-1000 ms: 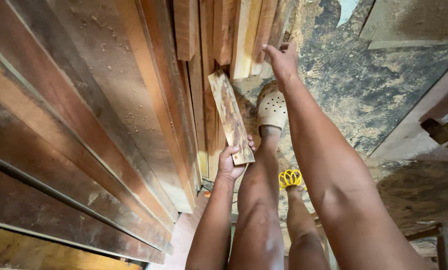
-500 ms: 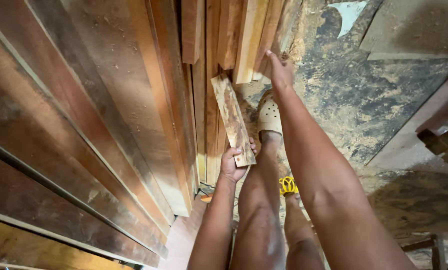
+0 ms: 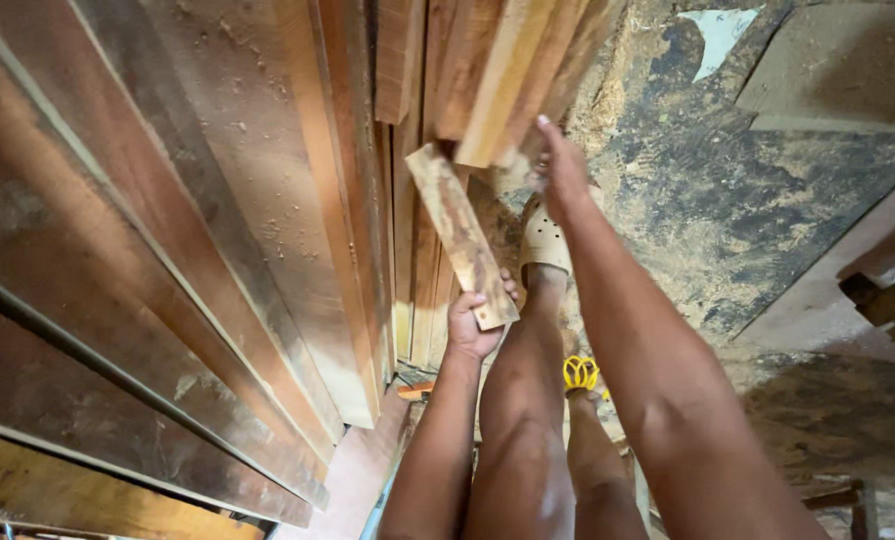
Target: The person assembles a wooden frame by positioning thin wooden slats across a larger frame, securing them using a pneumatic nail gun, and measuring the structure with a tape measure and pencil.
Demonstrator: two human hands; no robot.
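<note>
My left hand [image 3: 473, 322] grips the near end of a short, stained wooden offcut [image 3: 460, 232] and holds it tilted up toward the stacked boards. My right hand [image 3: 558, 165] reaches forward, its fingers against the lower end of a pale leaning plank [image 3: 513, 80]; whether it grips the plank I cannot tell. Below the hands are my legs, one foot in a beige clog [image 3: 546, 240] and the other in a yellow clog [image 3: 580, 373].
Long reddish-brown boards [image 3: 198, 230] lean in a dense stack across the left and centre. The floor [image 3: 748, 210] at right is dark and covered with sawdust. Flat board pieces [image 3: 838, 70] lie at top right; timber ends [image 3: 893, 300] jut in at the right edge.
My right hand has shifted left along the ends of the pale planks. The left hand has kept hold of the offcut, and the view has drifted slightly.
</note>
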